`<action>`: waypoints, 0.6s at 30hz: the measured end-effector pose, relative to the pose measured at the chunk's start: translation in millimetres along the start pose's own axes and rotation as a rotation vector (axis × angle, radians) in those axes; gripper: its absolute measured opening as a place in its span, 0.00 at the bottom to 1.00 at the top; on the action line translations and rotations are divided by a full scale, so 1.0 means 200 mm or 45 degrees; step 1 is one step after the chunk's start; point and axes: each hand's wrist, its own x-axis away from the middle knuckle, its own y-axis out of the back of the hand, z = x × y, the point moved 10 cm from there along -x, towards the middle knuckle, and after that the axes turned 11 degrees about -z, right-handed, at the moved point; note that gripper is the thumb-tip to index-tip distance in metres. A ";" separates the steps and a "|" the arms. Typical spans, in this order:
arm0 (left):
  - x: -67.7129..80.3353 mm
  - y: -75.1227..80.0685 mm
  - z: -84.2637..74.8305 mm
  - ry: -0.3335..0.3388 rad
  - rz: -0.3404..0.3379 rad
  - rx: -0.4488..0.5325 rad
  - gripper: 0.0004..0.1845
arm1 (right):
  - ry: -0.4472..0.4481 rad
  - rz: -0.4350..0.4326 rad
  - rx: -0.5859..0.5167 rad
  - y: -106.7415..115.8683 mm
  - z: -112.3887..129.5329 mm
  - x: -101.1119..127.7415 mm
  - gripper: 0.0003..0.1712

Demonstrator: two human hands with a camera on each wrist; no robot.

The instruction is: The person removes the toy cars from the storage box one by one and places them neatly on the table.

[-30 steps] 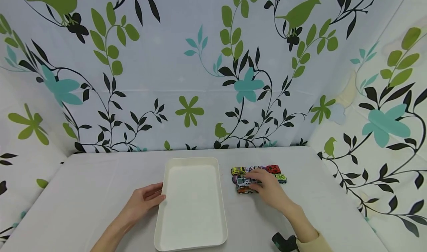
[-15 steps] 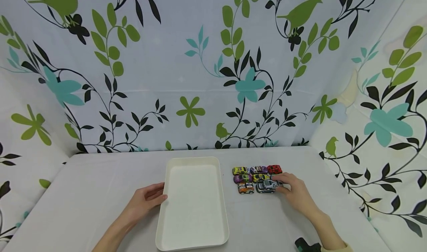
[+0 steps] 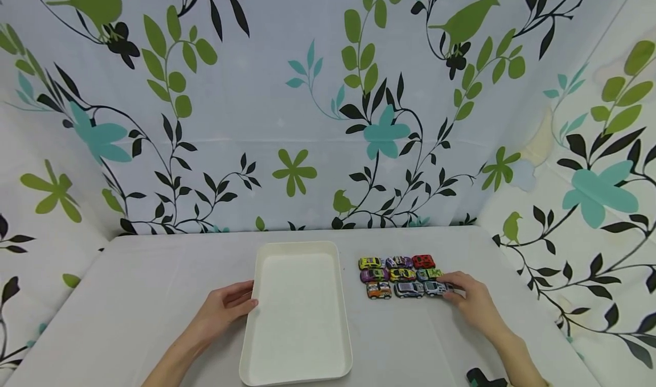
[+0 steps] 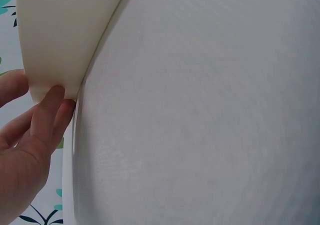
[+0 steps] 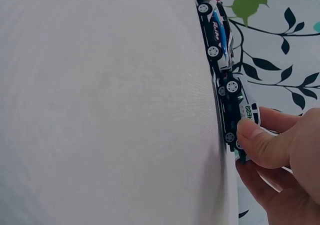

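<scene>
My right hand (image 3: pixel 476 301) pinches a silver-white toy car (image 3: pixel 434 288) between thumb and fingers at the right end of the nearest row of toy cars. In the right wrist view, the thumb lies on the side of this toy car (image 5: pixel 248 110), close behind another white one (image 5: pixel 220 37). Next to it in the row are a grey toy car (image 3: pixel 409 289) and an orange one (image 3: pixel 378 290). A white rectangular tray (image 3: pixel 246 341) lies at the centre. My left hand (image 3: pixel 225 310) touches its left side; in the left wrist view, fingertips rest against the tray's outer wall (image 4: pixel 65 35).
Behind the nearest row are two more rows, with a purple toy car (image 3: pixel 374 275), a yellow one (image 3: pixel 371 263) and a red one (image 3: pixel 423 261) among them. All stand on the white table (image 3: pixel 169 267). Patterned cloth (image 3: pixel 246 102) hangs around it. A black object (image 3: pixel 484 378) shows near my right wrist.
My right hand has moved to the right with the silver-white toy car, from above the other cars down to the nearest row's right end. The left hand and tray have stayed put.
</scene>
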 end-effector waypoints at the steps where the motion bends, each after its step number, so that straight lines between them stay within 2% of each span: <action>1: 0.00 0.00 0.00 0.002 -0.003 -0.001 0.32 | -0.004 0.010 -0.004 -0.01 -0.01 0.00 0.21; 12: 0.00 0.01 0.01 0.022 -0.028 0.022 0.31 | 0.043 0.052 -0.086 -0.05 0.02 0.01 0.21; 18: 0.01 0.01 0.00 -0.004 -0.015 0.005 0.32 | 0.079 -0.006 -0.006 -0.02 0.05 0.00 0.20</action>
